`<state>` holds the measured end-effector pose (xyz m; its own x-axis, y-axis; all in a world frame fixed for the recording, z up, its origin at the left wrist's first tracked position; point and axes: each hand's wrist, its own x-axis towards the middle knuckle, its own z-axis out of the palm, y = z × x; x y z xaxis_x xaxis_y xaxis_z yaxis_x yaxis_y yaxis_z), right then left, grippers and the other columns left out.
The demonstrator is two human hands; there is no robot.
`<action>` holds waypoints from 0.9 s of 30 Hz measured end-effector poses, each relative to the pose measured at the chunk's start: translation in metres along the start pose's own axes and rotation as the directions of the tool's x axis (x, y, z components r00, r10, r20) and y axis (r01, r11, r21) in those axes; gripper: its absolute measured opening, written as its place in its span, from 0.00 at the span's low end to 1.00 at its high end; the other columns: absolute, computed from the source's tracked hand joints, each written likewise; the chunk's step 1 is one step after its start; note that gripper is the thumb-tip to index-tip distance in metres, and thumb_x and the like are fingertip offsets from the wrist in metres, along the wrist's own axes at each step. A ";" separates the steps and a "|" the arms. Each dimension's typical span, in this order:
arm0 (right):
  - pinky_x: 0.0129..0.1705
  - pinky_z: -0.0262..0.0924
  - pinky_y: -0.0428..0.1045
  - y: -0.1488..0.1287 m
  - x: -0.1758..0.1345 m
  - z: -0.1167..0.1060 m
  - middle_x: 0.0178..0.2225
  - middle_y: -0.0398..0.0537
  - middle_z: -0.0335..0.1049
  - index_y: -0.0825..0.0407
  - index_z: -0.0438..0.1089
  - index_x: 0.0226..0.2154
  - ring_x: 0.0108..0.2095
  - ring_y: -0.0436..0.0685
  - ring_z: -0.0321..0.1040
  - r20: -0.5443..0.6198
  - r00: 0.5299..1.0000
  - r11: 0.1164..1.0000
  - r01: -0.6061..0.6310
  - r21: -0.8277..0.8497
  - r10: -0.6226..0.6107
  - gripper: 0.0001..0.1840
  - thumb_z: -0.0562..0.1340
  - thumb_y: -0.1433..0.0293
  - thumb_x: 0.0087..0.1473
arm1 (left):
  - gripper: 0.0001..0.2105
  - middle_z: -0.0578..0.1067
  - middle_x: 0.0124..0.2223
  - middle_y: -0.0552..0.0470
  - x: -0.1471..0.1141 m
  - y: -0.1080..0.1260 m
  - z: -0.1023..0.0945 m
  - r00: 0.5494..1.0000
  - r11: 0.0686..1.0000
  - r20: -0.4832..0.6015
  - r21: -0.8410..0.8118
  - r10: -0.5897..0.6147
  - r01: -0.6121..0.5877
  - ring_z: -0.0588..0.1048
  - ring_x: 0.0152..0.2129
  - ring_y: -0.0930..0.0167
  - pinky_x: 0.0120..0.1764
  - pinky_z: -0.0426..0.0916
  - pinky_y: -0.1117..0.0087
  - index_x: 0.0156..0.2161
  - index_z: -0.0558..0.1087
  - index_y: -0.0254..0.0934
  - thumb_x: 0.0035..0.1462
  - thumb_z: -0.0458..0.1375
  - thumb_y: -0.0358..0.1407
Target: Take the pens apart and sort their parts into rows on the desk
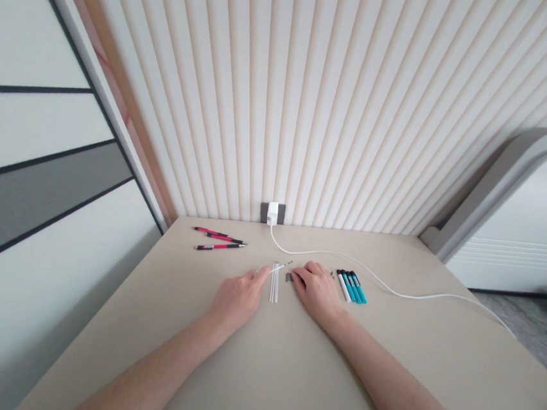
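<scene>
My left hand (240,294) is closed, pinching a thin white stick (278,268) that points right across other thin white sticks (273,290) lying side by side on the table. Just beyond its end is a small metallic piece (290,263). My right hand (319,291) rests on the table with fingers curled down, its thumb and index finger close to a group of small grey pieces (288,277). Whatever may be under those fingers is hidden. Right of that hand lie several marker-like pens, teal ones (356,290) and a white one (344,288), with black ends.
Three red and black pens (218,247) lie at the back left of the beige table (146,322). A white charger (273,213) sits in the wall socket, its white cable (391,290) running over the table to the right edge. A ribbed wall (283,103) stands behind.
</scene>
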<state>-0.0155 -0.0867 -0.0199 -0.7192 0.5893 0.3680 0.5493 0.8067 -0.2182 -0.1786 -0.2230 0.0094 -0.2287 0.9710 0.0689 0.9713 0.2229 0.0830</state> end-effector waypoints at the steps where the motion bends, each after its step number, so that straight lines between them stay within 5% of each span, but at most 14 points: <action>1: 0.42 0.56 0.48 0.000 -0.001 0.000 0.33 0.47 0.68 0.48 0.75 0.38 0.37 0.55 0.65 -0.001 1.000 1.000 0.002 -0.003 -0.002 0.14 0.54 0.67 0.64 | 0.17 0.76 0.44 0.48 0.000 0.000 0.000 1.000 1.000 0.004 -0.002 -0.003 0.003 0.77 0.36 0.64 0.33 0.67 0.68 0.58 0.60 0.45 0.67 0.39 0.33; 8: 0.43 0.55 0.48 0.000 -0.009 -0.006 0.35 0.48 0.66 0.46 0.73 0.46 0.38 0.55 0.64 0.018 0.999 0.999 0.045 -0.016 -0.045 0.14 0.53 0.67 0.63 | 0.17 0.76 0.43 0.48 0.000 -0.001 0.000 1.000 1.000 0.014 -0.006 -0.012 0.012 0.77 0.35 0.65 0.34 0.67 0.69 0.58 0.60 0.45 0.67 0.40 0.33; 27: 0.39 0.52 0.49 -0.001 -0.010 -0.008 0.34 0.48 0.67 0.47 0.73 0.42 0.35 0.55 0.64 0.032 0.999 0.992 -0.009 -0.122 0.013 0.13 0.54 0.69 0.62 | 0.17 0.76 0.44 0.46 0.001 0.002 -0.006 0.998 1.000 0.060 -0.008 -0.021 0.022 0.78 0.36 0.64 0.34 0.68 0.67 0.57 0.61 0.43 0.67 0.40 0.33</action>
<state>-0.0055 -0.0939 -0.0162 -0.7252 0.6012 0.3356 0.6038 0.7895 -0.1097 -0.1774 -0.2226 0.0155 -0.2450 0.9695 0.0078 0.9656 0.2433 0.0922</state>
